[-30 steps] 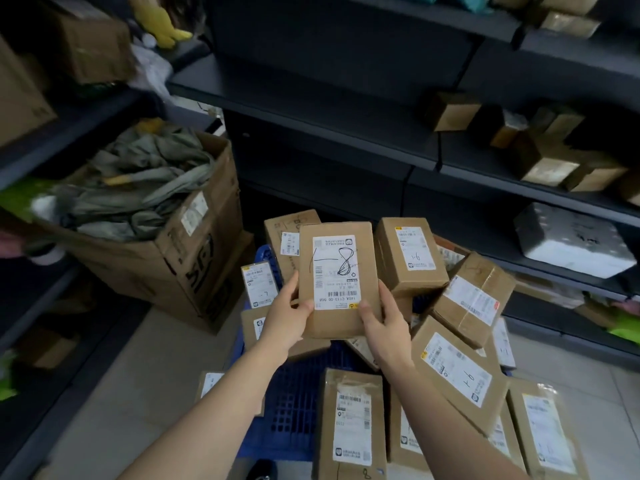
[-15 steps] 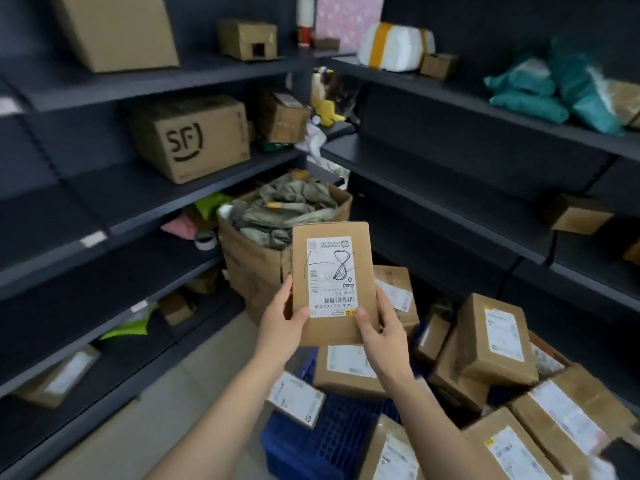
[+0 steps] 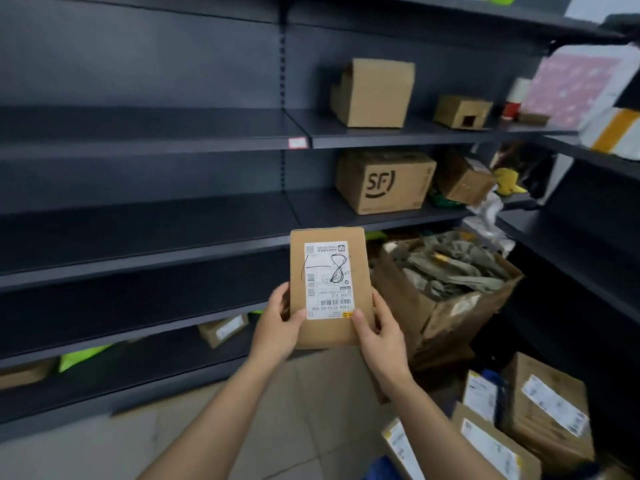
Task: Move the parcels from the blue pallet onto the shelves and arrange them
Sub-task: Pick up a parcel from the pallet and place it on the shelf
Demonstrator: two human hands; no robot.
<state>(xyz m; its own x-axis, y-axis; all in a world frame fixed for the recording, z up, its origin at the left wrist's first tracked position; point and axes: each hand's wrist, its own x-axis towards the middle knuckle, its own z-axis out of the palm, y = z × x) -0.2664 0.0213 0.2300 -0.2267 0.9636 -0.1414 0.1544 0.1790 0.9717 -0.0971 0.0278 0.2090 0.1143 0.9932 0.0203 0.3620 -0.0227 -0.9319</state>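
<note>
Held between the left hand (image 3: 277, 327) and right hand (image 3: 381, 336), the parcel (image 3: 329, 271) stands before the shelves (image 3: 145, 233). Behind and above it, a box (image 3: 384, 181) sits on them; right, an open carton (image 3: 446, 306) stands on the floor (image 3: 304, 393).

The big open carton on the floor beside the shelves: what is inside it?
Crumpled grey-green wrapping with a little yellow in it, heaped up to the rim of the carton. Whatever lies under that heap is covered and cannot be seen.

Forearms extended, left hand (image 3: 277, 328) and right hand (image 3: 382, 336) gripping parcel (image 3: 328, 268), thumbs forward
</note>
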